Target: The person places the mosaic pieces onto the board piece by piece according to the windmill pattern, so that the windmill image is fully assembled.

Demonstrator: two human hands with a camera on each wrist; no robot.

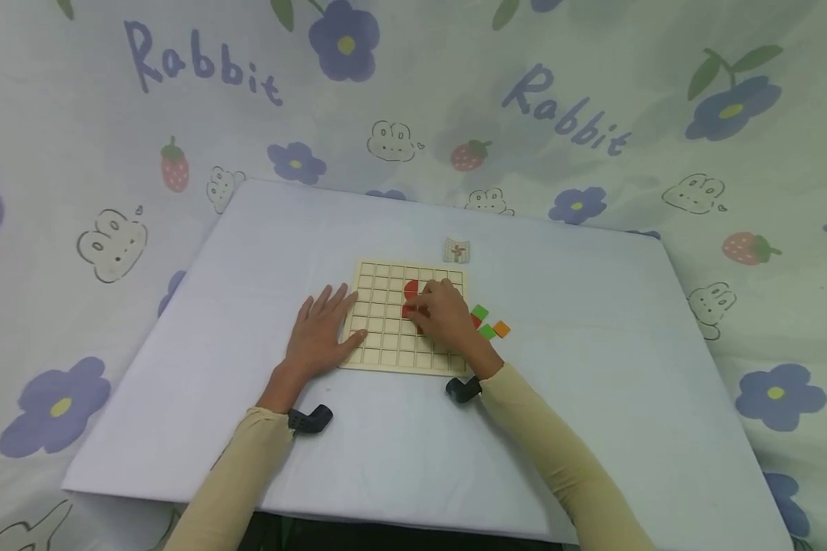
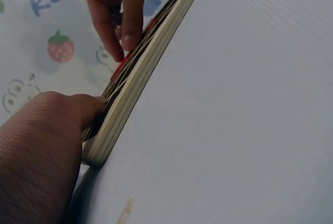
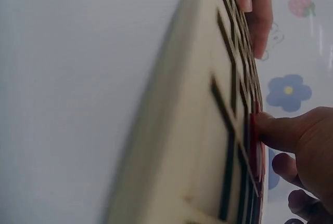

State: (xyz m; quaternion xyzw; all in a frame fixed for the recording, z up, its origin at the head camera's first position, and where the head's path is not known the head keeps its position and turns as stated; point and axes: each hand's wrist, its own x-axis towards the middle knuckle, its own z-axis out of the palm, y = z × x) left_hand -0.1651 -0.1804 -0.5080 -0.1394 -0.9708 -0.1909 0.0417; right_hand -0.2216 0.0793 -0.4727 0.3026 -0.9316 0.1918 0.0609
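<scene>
Two long cream sleeves [image 1: 558, 459] came up from the bottom of the frame. The left hand [image 1: 320, 333] lay flat with straight, spread fingers, its thumb pressing the left edge of the wooden grid board [image 1: 386, 337] in the middle. The right hand [image 1: 448, 314] sat bent over the board, fingertips pressing red pieces [image 1: 410, 289] into the squares. Green and orange pieces [image 1: 491, 325] lay just right of the board.

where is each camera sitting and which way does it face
Head: worn on the head, facing forward and down at the grid board on the white table; both forearms, left hand and right hand show.
Left wrist: low by the board's edge, looking across it; the left hand fills the foreground.
Right wrist: low at the board, looking along it; right hand fingers on a red piece.
All views share the board.
</scene>
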